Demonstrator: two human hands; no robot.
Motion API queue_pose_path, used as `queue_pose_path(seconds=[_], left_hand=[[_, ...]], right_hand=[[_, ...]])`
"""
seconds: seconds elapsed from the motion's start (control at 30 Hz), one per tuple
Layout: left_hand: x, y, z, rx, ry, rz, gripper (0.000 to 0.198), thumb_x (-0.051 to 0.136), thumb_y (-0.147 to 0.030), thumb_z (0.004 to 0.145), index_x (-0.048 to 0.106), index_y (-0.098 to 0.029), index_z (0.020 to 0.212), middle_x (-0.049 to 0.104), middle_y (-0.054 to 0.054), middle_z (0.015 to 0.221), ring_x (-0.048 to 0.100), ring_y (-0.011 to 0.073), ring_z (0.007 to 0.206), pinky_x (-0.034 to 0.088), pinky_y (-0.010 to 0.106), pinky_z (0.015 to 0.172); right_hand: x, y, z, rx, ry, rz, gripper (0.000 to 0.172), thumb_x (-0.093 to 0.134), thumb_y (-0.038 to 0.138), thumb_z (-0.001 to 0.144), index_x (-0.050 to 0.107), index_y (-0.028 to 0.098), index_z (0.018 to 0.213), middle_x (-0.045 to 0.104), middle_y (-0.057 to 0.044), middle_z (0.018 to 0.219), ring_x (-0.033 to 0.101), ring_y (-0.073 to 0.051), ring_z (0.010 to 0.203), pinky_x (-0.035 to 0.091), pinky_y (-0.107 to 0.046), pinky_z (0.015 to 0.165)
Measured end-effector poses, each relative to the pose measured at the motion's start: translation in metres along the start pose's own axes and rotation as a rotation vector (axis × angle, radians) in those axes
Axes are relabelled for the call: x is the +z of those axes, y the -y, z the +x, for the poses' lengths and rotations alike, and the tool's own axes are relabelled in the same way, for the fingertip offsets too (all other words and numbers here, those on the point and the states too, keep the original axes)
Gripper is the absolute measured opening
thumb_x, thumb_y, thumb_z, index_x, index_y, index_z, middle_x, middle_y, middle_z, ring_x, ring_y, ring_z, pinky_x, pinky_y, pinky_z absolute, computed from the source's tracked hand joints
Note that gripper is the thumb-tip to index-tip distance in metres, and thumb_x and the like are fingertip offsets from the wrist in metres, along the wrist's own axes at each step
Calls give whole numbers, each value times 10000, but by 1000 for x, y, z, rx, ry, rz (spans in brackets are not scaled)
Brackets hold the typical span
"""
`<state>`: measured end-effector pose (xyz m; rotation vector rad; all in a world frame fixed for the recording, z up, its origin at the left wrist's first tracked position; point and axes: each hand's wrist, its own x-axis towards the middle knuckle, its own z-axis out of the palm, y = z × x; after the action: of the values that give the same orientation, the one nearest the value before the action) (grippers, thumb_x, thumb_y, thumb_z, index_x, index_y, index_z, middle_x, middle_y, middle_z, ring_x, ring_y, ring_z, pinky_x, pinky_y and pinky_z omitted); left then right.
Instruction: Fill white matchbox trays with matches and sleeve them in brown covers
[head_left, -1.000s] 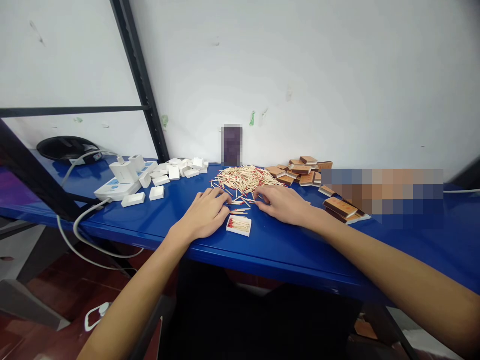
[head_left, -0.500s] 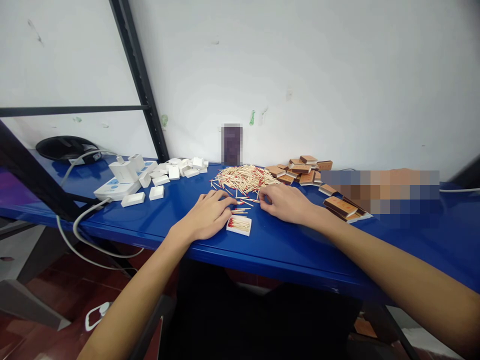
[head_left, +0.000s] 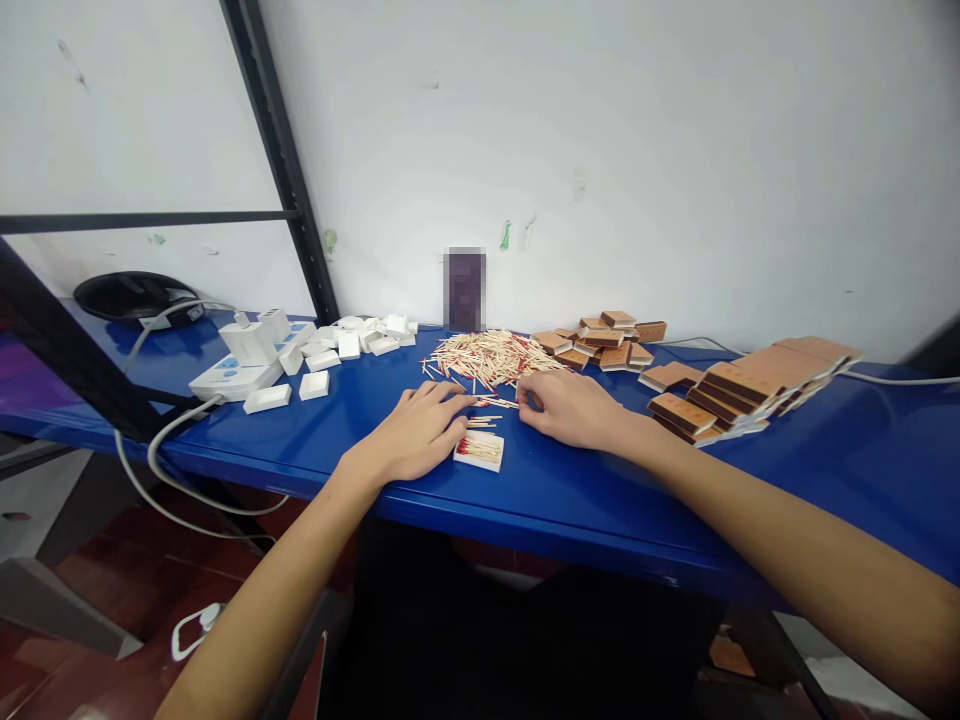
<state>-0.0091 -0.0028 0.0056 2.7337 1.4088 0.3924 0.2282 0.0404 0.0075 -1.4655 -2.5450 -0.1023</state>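
My left hand (head_left: 424,430) rests on the blue tabletop with its fingers spread, the fingertips at the red heads of a few matches (head_left: 497,402). Its thumb is beside a white matchbox tray (head_left: 480,463) partly filled with matches. Between thumb and index finger lie several more loose matches (head_left: 486,421), just above the tray. Opposite, my right hand (head_left: 566,408) is curled in a pinch at the plain ends of the matches that stretch between both hands. A large heap of matches (head_left: 491,357) lies just beyond my hands.
White empty trays (head_left: 349,345) are piled at the back left, near a white power strip (head_left: 236,375) with chargers and cables. Brown matchbox sleeves (head_left: 615,355) lie at the back right, and stacked ones (head_left: 750,385) beside my right forearm. A black rack post (head_left: 281,160) rises at left.
The matches between my hands now lie closer together and more in line. Both hands have barely moved. The sleeve stack at right, pixelated before, now shows plainly.
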Motion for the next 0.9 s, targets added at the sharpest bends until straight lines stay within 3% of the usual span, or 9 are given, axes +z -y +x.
queue_pose_path(seconds=[0.3,0.57,0.9], left_hand=[[-3,-3,-2,33,40,-46,469,296,-304,1007,483,-191,1422,501,84,1473,411,257,1365,303,473,1115],[-2,-4,-1,62,24,-59,457,310,-291,1006,479,-204,1421,502,68,1477,417,247,1369,308,450,1108],[-2,-4,-1,85,44,-60,460,306,-255,995,501,-204,1409,529,56,1455,443,245,1338,322,458,1090]], right_hand=[[3,0,-1,-74,-33,32,103,527,258,881,619,215,860,683,-42,877,593,-195,803,343,-285,629],[8,-3,1,-234,-143,127,159,532,218,904,654,191,1002,650,-73,989,591,-213,922,423,-321,791],[10,-3,1,-302,-105,140,230,512,246,946,715,200,1043,609,-86,993,580,-218,933,438,-341,838]])
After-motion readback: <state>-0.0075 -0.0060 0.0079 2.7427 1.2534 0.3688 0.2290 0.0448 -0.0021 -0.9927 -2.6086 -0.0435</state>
